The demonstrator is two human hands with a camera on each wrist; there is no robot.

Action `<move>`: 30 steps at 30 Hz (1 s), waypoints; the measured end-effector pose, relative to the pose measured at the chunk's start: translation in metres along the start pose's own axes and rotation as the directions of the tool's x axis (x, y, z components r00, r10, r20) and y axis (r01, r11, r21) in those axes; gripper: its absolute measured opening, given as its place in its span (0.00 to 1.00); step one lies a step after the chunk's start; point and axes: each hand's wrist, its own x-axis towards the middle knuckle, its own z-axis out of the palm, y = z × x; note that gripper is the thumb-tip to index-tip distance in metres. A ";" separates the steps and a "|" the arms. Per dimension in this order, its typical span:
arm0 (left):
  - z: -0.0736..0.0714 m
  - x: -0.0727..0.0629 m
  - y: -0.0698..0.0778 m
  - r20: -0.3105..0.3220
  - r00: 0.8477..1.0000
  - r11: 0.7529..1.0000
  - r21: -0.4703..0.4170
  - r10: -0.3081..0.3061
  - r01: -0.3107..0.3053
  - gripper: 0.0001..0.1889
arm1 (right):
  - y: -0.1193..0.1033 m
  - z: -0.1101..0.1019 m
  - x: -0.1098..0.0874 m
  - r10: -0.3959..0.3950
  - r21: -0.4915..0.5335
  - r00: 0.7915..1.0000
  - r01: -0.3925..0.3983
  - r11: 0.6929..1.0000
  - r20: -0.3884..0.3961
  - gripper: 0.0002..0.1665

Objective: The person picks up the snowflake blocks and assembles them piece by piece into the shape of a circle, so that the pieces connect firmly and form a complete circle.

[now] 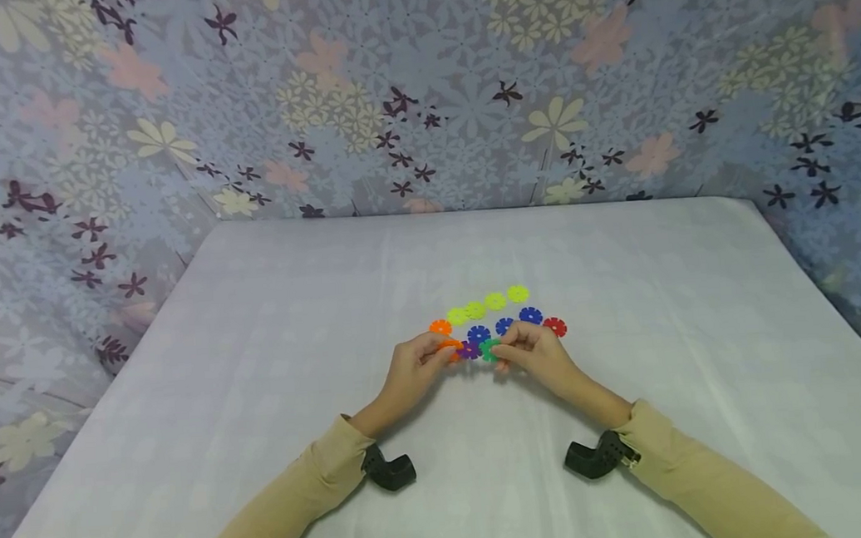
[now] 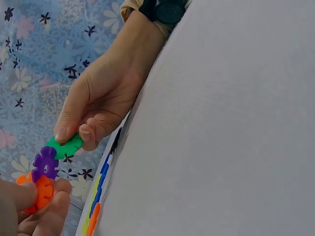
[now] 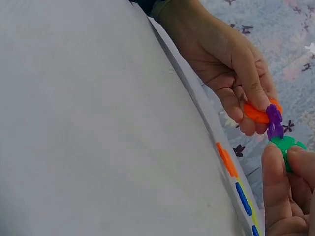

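Observation:
My left hand (image 1: 412, 366) pinches an orange notched flower-shaped disc (image 3: 256, 114) between thumb and fingers. A purple notched disc (image 2: 46, 163) is slotted onto it, its face turned across the orange one. At the purple disc's other side is a green notched disc (image 2: 68, 146), pinched by my right hand (image 1: 544, 363). The two hands face each other, with the purple disc bridging the gap. Just beyond them on the table are blue discs (image 1: 530, 315), a red disc (image 1: 555, 327), which lies beside the right hand, and a loose orange disc (image 1: 440, 327).
Several yellow-green discs (image 1: 496, 301) lie in a slanting row behind the blue ones. A white cloth covers the table (image 1: 290, 295), whose far edge meets a floral curtain (image 1: 418, 95). Black wrist mounts (image 1: 390, 470) hang from both sleeves.

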 end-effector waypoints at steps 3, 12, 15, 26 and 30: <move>0.000 0.000 -0.002 0.013 1.000 0.999 -0.040 -0.011 0.011 0.04 | -0.001 0.000 0.000 0.003 0.026 1.000 -0.003 1.000 0.028 0.04; -0.001 -0.001 0.002 0.035 0.999 0.999 0.042 0.029 -0.030 0.04 | 0.000 -0.002 0.001 0.003 0.029 0.994 -0.007 1.000 0.112 0.04; -0.001 -0.001 0.003 0.036 0.998 0.995 0.085 0.057 -0.060 0.04 | 0.000 -0.002 0.001 0.026 0.014 0.993 -0.028 1.000 0.116 0.04; 0.001 -0.001 0.003 0.046 0.997 0.997 0.043 0.065 -0.067 0.05 | 0.000 0.001 0.001 -0.041 0.002 0.995 0.041 0.999 0.092 0.05; 0.000 -0.002 0.001 0.053 0.999 1.000 -0.015 0.011 -0.010 0.05 | 0.001 0.001 0.003 -0.028 -0.033 0.999 0.030 0.999 0.038 0.04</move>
